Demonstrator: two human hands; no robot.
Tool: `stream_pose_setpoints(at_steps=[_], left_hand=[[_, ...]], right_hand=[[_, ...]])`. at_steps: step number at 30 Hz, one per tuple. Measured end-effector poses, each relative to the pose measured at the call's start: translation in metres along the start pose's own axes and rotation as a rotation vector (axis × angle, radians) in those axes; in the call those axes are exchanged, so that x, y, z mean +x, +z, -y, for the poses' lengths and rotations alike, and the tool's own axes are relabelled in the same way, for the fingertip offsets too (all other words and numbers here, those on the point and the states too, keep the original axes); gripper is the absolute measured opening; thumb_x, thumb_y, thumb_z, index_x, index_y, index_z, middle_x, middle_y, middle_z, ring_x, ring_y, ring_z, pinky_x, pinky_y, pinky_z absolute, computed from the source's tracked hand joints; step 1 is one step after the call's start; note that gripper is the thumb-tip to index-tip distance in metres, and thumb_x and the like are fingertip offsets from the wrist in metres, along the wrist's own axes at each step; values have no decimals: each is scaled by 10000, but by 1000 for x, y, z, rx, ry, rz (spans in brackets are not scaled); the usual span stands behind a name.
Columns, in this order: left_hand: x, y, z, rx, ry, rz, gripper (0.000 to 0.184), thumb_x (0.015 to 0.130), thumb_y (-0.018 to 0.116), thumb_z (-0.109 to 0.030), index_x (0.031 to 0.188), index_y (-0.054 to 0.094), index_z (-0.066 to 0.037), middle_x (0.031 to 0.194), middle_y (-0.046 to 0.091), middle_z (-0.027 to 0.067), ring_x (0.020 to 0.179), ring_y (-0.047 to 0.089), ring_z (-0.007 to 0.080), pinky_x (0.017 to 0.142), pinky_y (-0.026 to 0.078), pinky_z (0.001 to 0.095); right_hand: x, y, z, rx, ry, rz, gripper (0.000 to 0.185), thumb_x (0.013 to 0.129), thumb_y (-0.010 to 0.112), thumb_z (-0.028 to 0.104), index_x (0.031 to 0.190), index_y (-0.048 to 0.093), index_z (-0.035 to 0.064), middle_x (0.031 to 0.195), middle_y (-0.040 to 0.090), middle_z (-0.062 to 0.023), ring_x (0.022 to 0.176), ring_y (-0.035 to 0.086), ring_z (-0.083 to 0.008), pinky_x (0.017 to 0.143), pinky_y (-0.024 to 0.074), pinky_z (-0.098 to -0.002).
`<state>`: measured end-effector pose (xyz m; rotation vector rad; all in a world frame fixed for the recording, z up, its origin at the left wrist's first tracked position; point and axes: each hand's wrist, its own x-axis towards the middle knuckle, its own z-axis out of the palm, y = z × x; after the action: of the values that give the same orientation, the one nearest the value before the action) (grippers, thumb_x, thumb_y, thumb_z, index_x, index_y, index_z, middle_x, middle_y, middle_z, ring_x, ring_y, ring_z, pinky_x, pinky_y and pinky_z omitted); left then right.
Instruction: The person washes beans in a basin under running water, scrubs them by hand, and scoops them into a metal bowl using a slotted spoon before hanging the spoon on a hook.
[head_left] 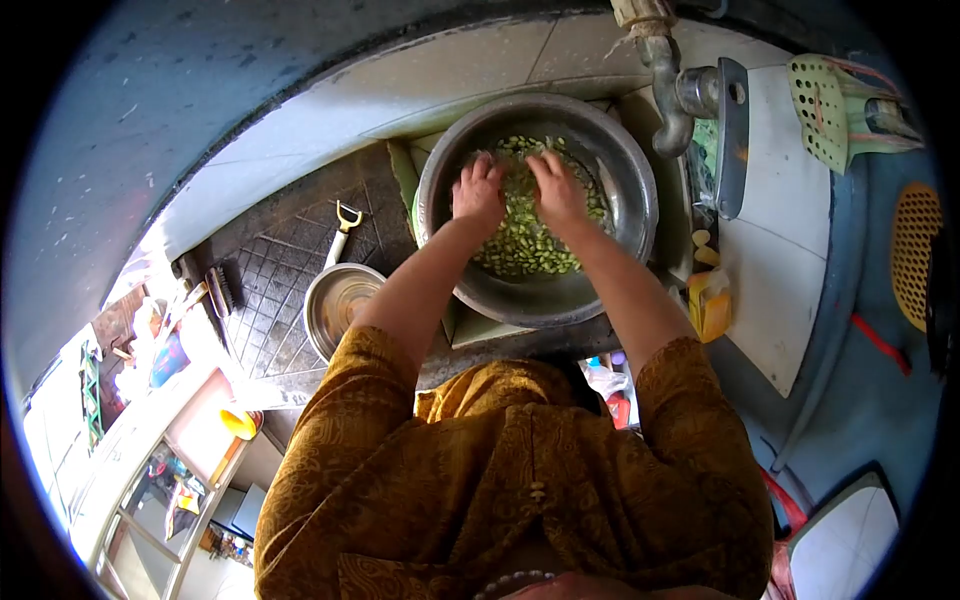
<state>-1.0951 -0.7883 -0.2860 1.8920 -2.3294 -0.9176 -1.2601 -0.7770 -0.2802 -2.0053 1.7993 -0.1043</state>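
A large round metal basin (637,210) sits in the sink below the tap. Many green beans or peas (525,240) lie in it, seemingly in water. My left hand (479,190) is in the basin on the left side, fingers bent and apart at the upper part of the beans. Opposite it, my right hand (556,188) dips its fingertips among the beans, its fingers spread a little. The fingertips of both hands are partly hidden by water and beans, and nothing shows gripped in either.
A metal tap (672,100) hangs at the upper right of the basin. Left of my left forearm are a small metal bowl (318,312) and a peeler (345,222) on the dark counter. A brush (219,291) lies farther left; a yellow packet (709,305) stands at right.
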Motion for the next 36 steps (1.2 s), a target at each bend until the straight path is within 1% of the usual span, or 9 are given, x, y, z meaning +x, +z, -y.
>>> stream_pose_setpoints(at_steps=[7, 14, 18, 20, 22, 26, 30, 32, 36], left_hand=[[-17, 0, -16, 57, -149, 366, 564, 858, 571, -266, 1385, 373, -240, 1400, 346, 75, 1282, 342, 307, 977, 373, 508], [-87, 52, -21, -108, -52, 443, 648, 831, 617, -174, 1408, 323, -198, 1424, 248, 125, 1274, 317, 403, 1019, 384, 488], [-88, 32, -29, -88, 27, 576, 325, 857, 583, -174, 1175, 566, -112, 1370, 386, 136, 1153, 502, 340, 919, 473, 425], [-87, 16, -35, -231, 62, 232, 200, 871, 571, -218, 987, 640, -71, 1058, 590, 142, 869, 634, 325, 773, 515, 420], [-71, -16, -49, -481, -13, 3, 226, 884, 567, -262, 938, 638, -54, 856, 624, 139, 728, 650, 312, 704, 516, 417], [-29, -67, -72, -1062, -64, -6, 257, 934, 526, -305, 978, 603, -64, 717, 570, 68, 595, 584, 233, 619, 496, 381], [-31, -153, -129, -1581, -73, 91, 269, 974, 459, -314, 1056, 547, -74, 885, 592, 56, 738, 579, 194, 683, 499, 359], [-33, -167, -145, -1770, -66, 200, 269, 984, 426, -311, 1056, 524, -72, 921, 585, 71, 821, 584, 210, 755, 504, 367], [-3, -165, -165, -2149, -45, 552, 246, 991, 396, -266, 1008, 501, -44, 945, 576, 138, 879, 575, 255, 845, 495, 395]], right_hand=[[-25, -10, -18, -178, 232, 94, 381, 905, 547, 188, 1275, 461, 169, 1209, 415, -120, 1061, 489, -334, 793, 468, -493], [-117, 27, 19, -19, 163, 296, 357, 831, 599, 118, 1173, 498, 91, 1164, 438, -167, 1010, 521, -376, 728, 504, -491], [-112, 20, 20, -47, 27, 369, 235, 772, 616, 60, 1006, 596, 60, 1044, 537, -172, 971, 559, -376, 716, 502, -472], [-95, -1, 21, 247, 114, -3, 66, 794, 609, 65, 848, 626, 31, 798, 628, -140, 735, 622, -354, 639, 498, -428], [-74, -45, 28, 825, 279, -146, 173, 910, 592, 207, 932, 650, 45, 631, 592, -56, 483, 542, -119, 435, 403, -274], [-31, -140, 30, 1742, 382, -256, 224, 934, 580, 257, 941, 634, 39, 706, 596, -20, 548, 517, -80, 483, 416, -219], [-33, -225, 61, 1445, 262, -873, 289, 955, 536, 301, 1144, 543, 82, 1020, 605, -55, 804, 572, -118, 697, 461, -261], [-49, -264, 84, 1009, -137, -953, 400, 974, 479, 288, 1296, 457, 52, 1144, 587, -132, 1056, 586, -271, 876, 459, -356], [-56, -288, 104, 389, -275, -821, 390, 986, 434, 214, 1327, 441, 25, 1242, 560, -205, 1128, 560, -339, 941, 443, -383]])
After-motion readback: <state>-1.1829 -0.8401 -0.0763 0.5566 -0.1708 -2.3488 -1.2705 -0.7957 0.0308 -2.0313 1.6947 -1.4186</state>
